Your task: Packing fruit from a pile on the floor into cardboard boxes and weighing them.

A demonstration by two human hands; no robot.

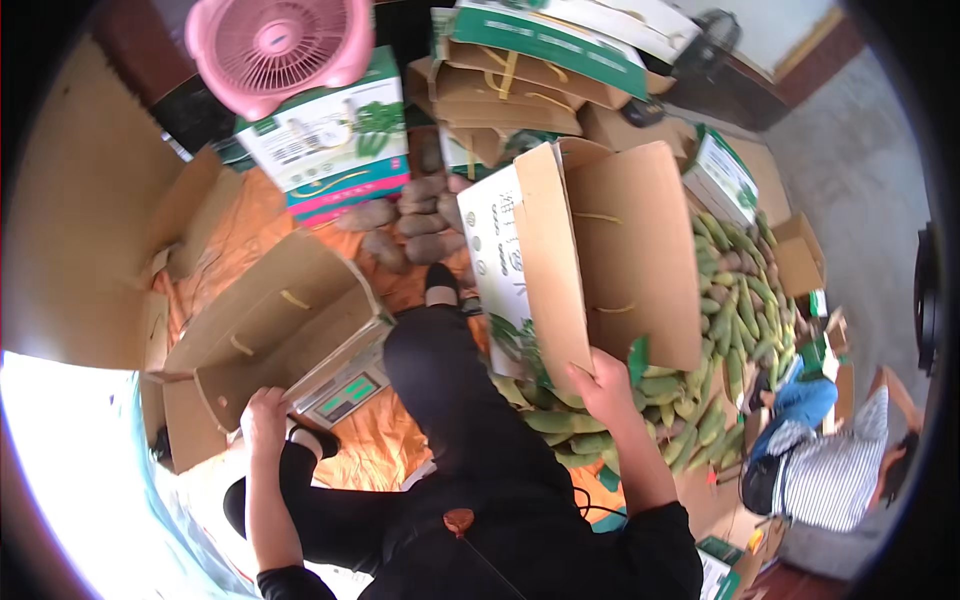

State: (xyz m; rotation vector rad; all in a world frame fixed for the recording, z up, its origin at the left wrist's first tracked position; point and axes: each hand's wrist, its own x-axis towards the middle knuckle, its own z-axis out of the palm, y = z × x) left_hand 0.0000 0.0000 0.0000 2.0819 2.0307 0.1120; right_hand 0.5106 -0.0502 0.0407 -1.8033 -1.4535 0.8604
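My right hand (607,390) is closed on the near edge of a tall open cardboard box (640,250), white with a leaf print on one side. That box is tilted over a heap of long green vegetables (745,310). To the left, an open brown cardboard box (270,310) with yellow cord handles stands by a scale (345,397) with a lit green display. My left hand (264,418) has its fingers curled at this box's near edge, partly hiding what they grip.
Brown tubers (422,225) lie on an orange sheet (235,225) ahead of my foot. A pink fan (280,45) tops stacked printed cartons (325,135). More cartons (540,60) pile up at the back. Another person in a striped top (830,465) is at the right.
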